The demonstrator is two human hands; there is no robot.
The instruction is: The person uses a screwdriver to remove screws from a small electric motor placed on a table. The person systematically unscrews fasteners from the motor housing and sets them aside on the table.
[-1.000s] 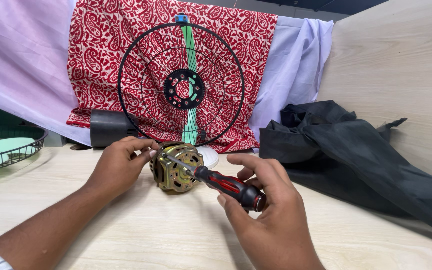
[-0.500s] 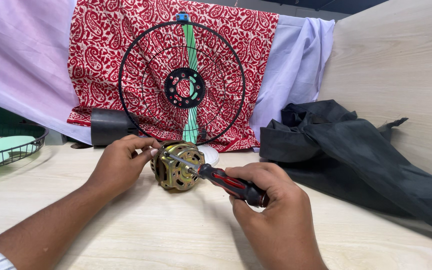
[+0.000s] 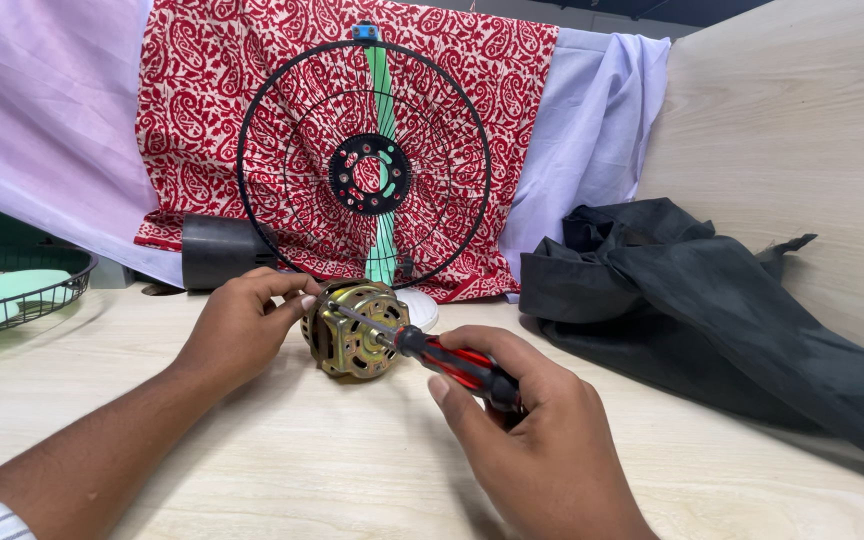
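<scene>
While the left hand (image 3: 237, 325) is gripping the brass-coloured fan motor (image 3: 354, 328) on the wooden table (image 3: 252, 470), its fingers are hiding the motor's left side. The right hand (image 3: 532, 440) is closing around a red-and-black screwdriver (image 3: 432, 352), covering the handle's end; the tip's seat is unclear. A black fan grille (image 3: 364, 165) is leaning behind.

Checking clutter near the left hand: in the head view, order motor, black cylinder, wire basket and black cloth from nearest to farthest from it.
1. Motor: touching the left hand, on its right.
2. Black cylinder: just behind the hand, by the red cloth.
3. Wire basket: far left table edge.
4. Black cloth: far right, beyond the right hand.
</scene>
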